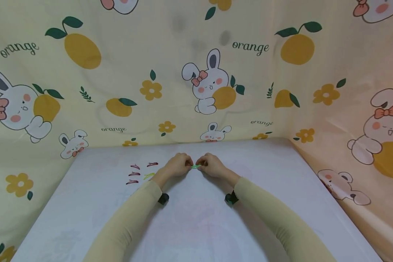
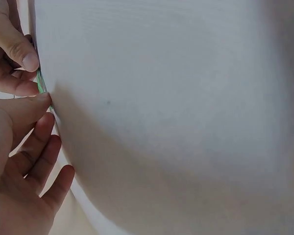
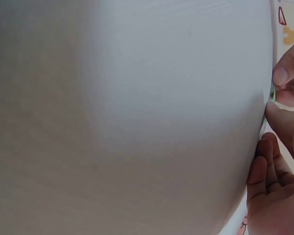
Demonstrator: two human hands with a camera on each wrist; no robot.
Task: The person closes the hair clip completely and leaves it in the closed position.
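Clip (image 1: 195,167) between left fingers (image 1: 188,162), right fingers (image 1: 201,161); other clips (image 1: 134,174) leftward on table (image 1: 196,225); curtain (image 1: 170,43) behind.

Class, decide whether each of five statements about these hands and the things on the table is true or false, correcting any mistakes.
1. The left hand pinches a small green item. True.
2. The right hand holds nothing. False: it pinches the green item's other end.
3. A yellow clip lies nearer the left hand than the right hand. True.
4. The red clips lie to the person's right. False: they lie to the left.
5. Both sleeves are long. True.
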